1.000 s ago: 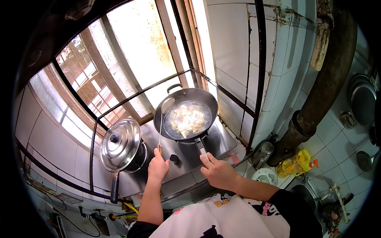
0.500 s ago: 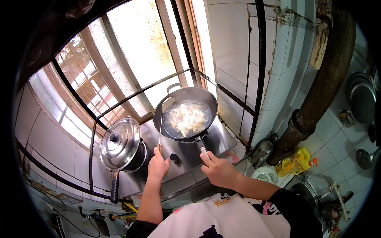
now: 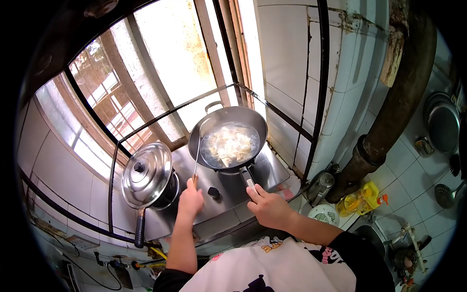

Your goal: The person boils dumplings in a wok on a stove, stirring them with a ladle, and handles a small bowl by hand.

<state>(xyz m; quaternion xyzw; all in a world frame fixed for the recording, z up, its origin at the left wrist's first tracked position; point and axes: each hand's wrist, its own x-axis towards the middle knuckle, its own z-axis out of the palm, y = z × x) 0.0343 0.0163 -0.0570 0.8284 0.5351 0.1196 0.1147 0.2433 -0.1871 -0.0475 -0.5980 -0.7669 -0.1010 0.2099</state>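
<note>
A dark wok (image 3: 194,141) stands on the steel stove (image 3: 227,190), holding water and several pale dumplings (image 3: 231,144) in a cluster. My left hand (image 3: 190,202) is closed round the wooden handle of a long metal ladle (image 3: 197,155). The ladle's head rests inside the wok at its left side, by the wall. My right hand (image 3: 270,208) grips the wok's handle (image 3: 247,177) near its end. Left of the wok, a lidded pan (image 3: 146,173) with a black handle sits on the other burner.
A black metal frame (image 3: 113,194) runs around the stove's back and sides, before a window. At the right are a plate (image 3: 323,214), a metal container (image 3: 323,182), a yellow oil bottle (image 3: 349,205) and a thick brown pipe (image 3: 389,126).
My left hand has shifted slightly left and down, and the ladle's head sits a little lower in the wok. My right hand stays on the wok's handle.
</note>
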